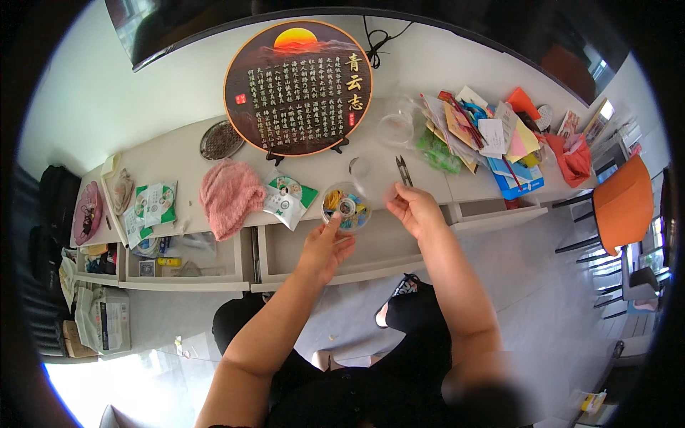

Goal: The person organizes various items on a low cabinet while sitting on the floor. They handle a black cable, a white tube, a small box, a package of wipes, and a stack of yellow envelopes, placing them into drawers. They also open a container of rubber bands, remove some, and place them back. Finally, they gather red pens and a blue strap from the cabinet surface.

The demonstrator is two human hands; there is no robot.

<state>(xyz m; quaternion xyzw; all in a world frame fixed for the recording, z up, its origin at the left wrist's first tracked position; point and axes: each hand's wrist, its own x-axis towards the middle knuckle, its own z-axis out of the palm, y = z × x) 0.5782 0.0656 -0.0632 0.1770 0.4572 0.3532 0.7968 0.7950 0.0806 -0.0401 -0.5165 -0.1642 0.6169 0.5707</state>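
The clear round tub (pixel 369 212) is gripped at its near left side by the left hand (pixel 328 246), thumb against the wall, while the blurred clear lid (pixel 371 187) is pinched at its right edge by the right hand (pixel 415 210) — just beside the tub. An open drawer (pixel 357 271) is passed over, and the tub is flanked leftward by a glossy green-and-white packet (pixel 289 200) — then a fuzzy pink cloth (pixel 230 196).

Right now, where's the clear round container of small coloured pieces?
Head view, near centre: the clear round container is at the left hand, thumb on its lower-left rim, just right of the green-and-white packet.
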